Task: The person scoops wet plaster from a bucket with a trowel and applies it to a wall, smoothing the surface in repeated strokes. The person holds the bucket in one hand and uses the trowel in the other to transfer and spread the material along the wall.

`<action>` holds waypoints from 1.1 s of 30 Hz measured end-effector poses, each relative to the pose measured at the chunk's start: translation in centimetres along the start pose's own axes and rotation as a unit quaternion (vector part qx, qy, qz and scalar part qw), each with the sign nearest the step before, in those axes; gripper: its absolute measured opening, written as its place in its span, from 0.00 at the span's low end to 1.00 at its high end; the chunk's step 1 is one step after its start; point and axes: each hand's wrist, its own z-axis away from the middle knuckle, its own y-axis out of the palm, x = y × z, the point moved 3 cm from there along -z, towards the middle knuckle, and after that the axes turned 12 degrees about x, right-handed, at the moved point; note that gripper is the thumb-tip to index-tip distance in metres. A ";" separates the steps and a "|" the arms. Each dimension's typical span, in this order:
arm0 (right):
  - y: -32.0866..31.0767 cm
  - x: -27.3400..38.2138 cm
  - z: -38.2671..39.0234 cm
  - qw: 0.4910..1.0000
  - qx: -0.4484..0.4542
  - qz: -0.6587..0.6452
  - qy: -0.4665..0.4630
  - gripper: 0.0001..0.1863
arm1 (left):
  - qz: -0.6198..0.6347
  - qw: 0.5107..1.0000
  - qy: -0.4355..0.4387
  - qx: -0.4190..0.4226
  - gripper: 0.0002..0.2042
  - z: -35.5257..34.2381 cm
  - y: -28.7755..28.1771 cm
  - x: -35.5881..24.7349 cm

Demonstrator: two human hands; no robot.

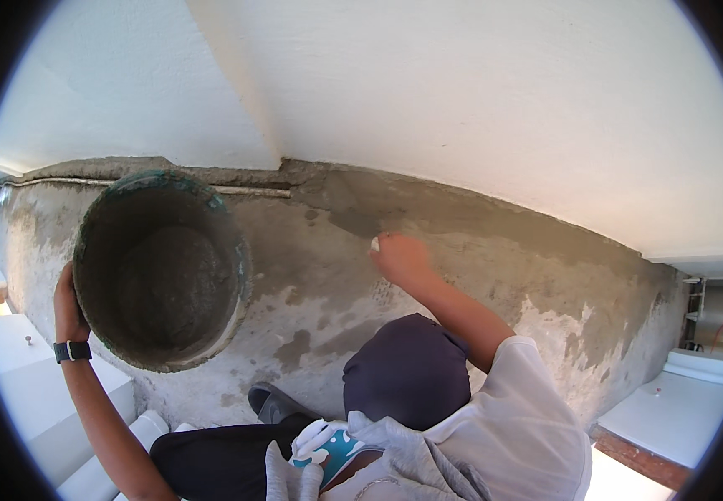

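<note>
My left hand (69, 307), with a dark watch on its wrist, grips the outer left side of a large bucket (243, 275). Its mouth faces me, showing grey wet mortar (179, 275) inside and crusted around the walls. Some of my left fingers are hidden against the bucket. My right hand (403, 259), slightly blurred, is closed low over the cement surface, right of the bucket. A small pale end shows at its thumb side, and a flat grey shape (356, 222) lies just beyond; it looks like a trowel, though the outline is unclear.
A white wall (478, 108) rises along the far side, meeting the patchy cement surface (328, 292). A thin pipe (249, 191) runs along its base behind the bucket. My dark-covered knee (407, 371) and shoe (271, 404) are close below. White ledges (670, 409) flank both sides.
</note>
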 end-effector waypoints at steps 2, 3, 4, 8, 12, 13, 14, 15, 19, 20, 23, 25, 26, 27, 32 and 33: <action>0.4 -0.8 -0.2 0.999 -0.006 -0.010 0.031 0.20 | 0.008 1.000 -0.003 0.006 0.18 -0.2 -0.2 0.1; 0.4 -1.4 0.1 0.997 -0.016 -0.032 0.065 0.19 | 0.009 1.000 -0.006 0.008 0.18 -0.2 -0.3 0.2; 0.4 -2.0 0.5 0.994 -0.002 -0.063 0.092 0.18 | 0.003 1.000 -0.005 0.026 0.18 -0.2 -0.4 0.2; -0.6 -4.1 3.4 0.982 -0.055 -0.063 0.171 0.22 | -0.023 1.000 0.007 0.018 0.18 0.0 -0.8 0.2; 0.2 -3.3 3.3 0.989 -0.021 -0.096 0.108 0.24 | -0.002 1.000 0.001 0.001 0.18 -0.2 -0.7 0.2; 0.2 -3.2 3.0 0.990 -0.019 -0.129 0.050 0.24 | 0.005 1.000 0.003 0.006 0.18 -0.2 -0.7 0.3; -0.2 -4.3 2.8 0.988 -0.031 -0.114 0.096 0.25 | 0.019 1.000 -0.005 -0.004 0.18 -0.2 -0.8 0.4; -0.9 -5.7 2.4 0.987 -0.042 -0.115 0.108 0.26 | 0.024 1.000 -0.006 0.002 0.18 -0.3 -0.9 0.4; -3.3 -10.9 2.2 0.982 -0.019 -0.146 0.121 0.29 | -0.005 1.000 -0.013 0.003 0.19 0.0 -1.2 0.4; -3.3 -11.0 1.9 0.979 -0.029 -0.157 0.127 0.28 | -0.001 1.000 -0.010 0.000 0.19 0.1 -1.1 0.4; -1.3 -7.7 -1.1 0.973 -0.060 -0.204 0.091 0.29 | -0.009 1.000 0.002 0.001 0.19 0.0 -0.2 -0.1; 0.5 -4.6 -3.8 0.971 -0.047 -0.216 0.095 0.29 | -0.019 1.000 -0.003 0.010 0.19 0.2 0.5 -0.3; 1.1 -4.1 -4.2 0.966 -0.052 -0.228 0.108 0.29 | -0.013 1.000 -0.009 0.003 0.19 0.3 0.6 -0.4; 1.8 -3.9 -4.3 0.961 -0.052 -0.243 0.123 0.29 | -0.012 1.000 -0.012 0.007 0.19 0.3 0.7 -0.5; 0.9 -10.4 0.6 0.945 -0.075 -0.264 0.178 0.28 | -0.002 1.000 -0.022 0.015 0.19 0.3 -0.9 0.1; 0.3 -12.0 1.8 0.951 -0.072 -0.239 0.183 0.28 | -0.006 0.999 -0.017 0.030 0.18 0.1 -1.4 0.1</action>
